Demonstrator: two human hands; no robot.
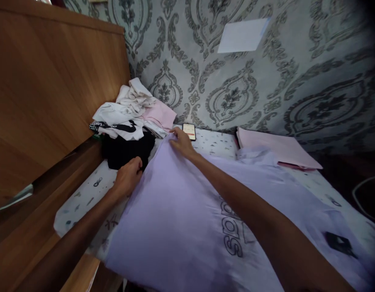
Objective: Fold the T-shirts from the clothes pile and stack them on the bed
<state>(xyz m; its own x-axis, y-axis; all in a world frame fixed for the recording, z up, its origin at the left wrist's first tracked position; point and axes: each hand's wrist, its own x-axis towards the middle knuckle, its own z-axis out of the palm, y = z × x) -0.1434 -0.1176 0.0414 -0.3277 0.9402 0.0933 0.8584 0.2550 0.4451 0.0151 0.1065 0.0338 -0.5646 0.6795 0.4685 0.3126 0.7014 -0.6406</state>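
A lavender garment [172,219] with outlined lettering lies spread over the patterned white surface. At its far left corner my right hand [182,142] pinches the fabric between thumb and fingers. Beside the garment's left edge is my left hand [128,175], its fingers curled; whether fabric is between them is hidden. Just beyond the left hand lies a black cloth [126,150], with a heap of white clothes [114,115] and a pink piece [160,113] on and behind it.
A phone [189,132] with a lit screen lies near the wall. Folded pink clothes [275,148] rest at the back right, and a small black object [339,242] is at the right. A wooden panel [56,81] rises on the left. White paper [242,35] is on the wall.
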